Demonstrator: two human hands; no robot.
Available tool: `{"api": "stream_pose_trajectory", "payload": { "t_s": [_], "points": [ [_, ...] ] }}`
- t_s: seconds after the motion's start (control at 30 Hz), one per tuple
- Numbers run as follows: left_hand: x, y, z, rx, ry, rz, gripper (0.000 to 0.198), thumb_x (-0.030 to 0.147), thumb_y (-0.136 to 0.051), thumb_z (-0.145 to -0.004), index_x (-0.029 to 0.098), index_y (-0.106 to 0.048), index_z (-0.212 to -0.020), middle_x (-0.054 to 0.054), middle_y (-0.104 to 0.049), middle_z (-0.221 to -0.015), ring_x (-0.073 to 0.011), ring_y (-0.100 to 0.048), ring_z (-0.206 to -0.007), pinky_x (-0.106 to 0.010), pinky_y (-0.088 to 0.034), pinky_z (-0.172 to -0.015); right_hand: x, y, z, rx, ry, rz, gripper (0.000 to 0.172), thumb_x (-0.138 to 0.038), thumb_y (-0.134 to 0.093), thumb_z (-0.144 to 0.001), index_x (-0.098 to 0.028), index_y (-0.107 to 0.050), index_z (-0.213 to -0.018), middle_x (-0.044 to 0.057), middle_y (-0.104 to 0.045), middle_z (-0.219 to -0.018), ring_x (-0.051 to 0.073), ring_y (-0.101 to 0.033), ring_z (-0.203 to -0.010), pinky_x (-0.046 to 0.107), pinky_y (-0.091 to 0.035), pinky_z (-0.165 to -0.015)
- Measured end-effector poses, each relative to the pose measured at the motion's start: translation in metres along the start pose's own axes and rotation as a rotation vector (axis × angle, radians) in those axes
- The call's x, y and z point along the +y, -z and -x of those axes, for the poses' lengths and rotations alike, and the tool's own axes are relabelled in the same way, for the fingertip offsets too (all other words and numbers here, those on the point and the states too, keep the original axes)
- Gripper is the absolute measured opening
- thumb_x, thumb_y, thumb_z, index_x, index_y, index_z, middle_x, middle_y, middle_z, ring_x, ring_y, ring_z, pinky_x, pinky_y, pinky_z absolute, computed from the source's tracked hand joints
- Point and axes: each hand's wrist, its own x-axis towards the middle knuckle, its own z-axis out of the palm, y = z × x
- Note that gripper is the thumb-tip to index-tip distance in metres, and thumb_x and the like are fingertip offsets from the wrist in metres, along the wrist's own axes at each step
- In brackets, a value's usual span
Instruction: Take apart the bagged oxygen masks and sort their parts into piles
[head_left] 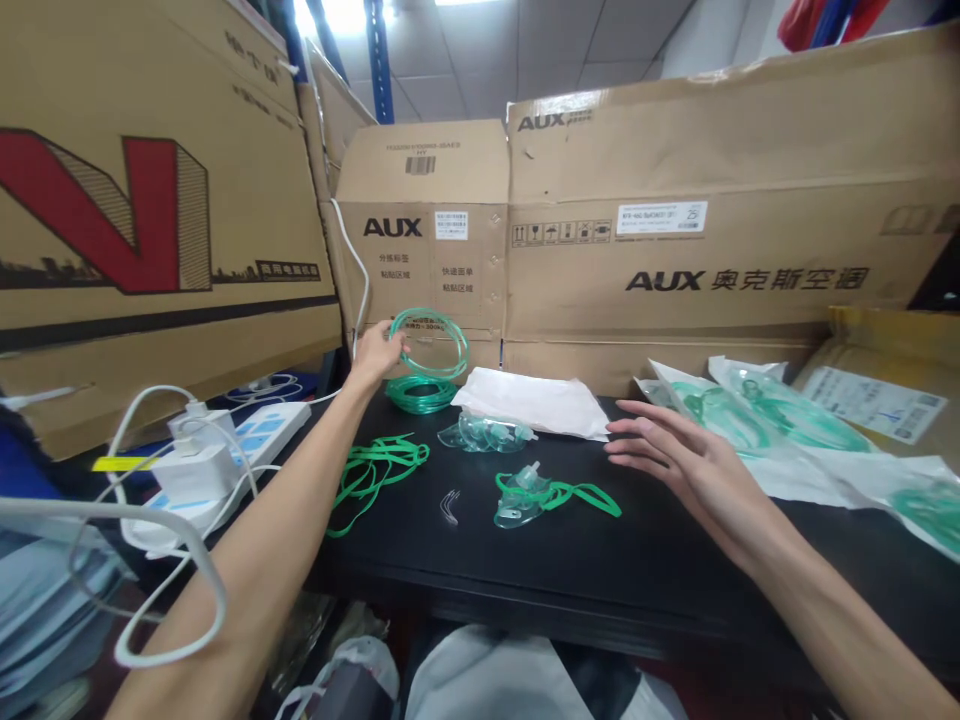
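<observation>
My left hand (381, 350) is closed on a coil of green tubing (466, 350), lifted above more coiled green tubing (421, 396) at the back of the table. My right hand (667, 445) hovers over the right side, fingers stretched out and holding nothing. Between the hands lies a clear green oxygen mask (517, 505) with a green strap (592, 497) attached. Behind it sits a row of nested clear masks (486, 434). Loose green elastic straps (382, 462) lie in a tangle at the left, and thin metal strips (449, 507) rest near the middle.
A white paper stack (532, 400) lies at the back. Packaged green masks (795, 410) are piled at the right. A white power strip (274, 430) with plugs and cables stands at the left. Cardboard boxes (600, 290) wall the black table (585, 570).
</observation>
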Motion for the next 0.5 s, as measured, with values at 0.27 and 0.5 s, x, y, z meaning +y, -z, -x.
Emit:
{"api": "stream_pose_trajectory", "payload": {
  "t_s": [0.27, 0.5],
  "points": [
    [-0.03, -0.015, -0.005, -0.175, 0.284, -0.179, 0.031, 0.038, -0.064, -0.1, 0.014, -0.066, -0.12, -0.009, -0.069, -0.115, -0.0208, -0.069, -0.097, -0.039, -0.06, -0.084, -0.002, -0.004, 0.002, -0.002, -0.016, 0.024, 0.049, -0.051, -0.073, -0.092, -0.022, -0.066, -0.131, 0.012, -0.074, -0.12, 0.026, -0.075, -0.098, 0.042, -0.06, -0.093],
    [-0.015, 0.003, 0.003, -0.234, 0.285, -0.349, 0.041, 0.041, -0.07, -0.094, 0.011, -0.066, -0.123, -0.017, -0.066, -0.128, -0.0308, -0.065, -0.118, -0.048, -0.053, -0.098, 0.003, -0.001, -0.002, -0.084, 0.014, 0.173, 0.044, -0.055, -0.069, -0.093, -0.019, -0.075, -0.117, 0.012, -0.075, -0.118, 0.027, -0.073, -0.102, 0.042, -0.059, -0.093]
  ]
}}
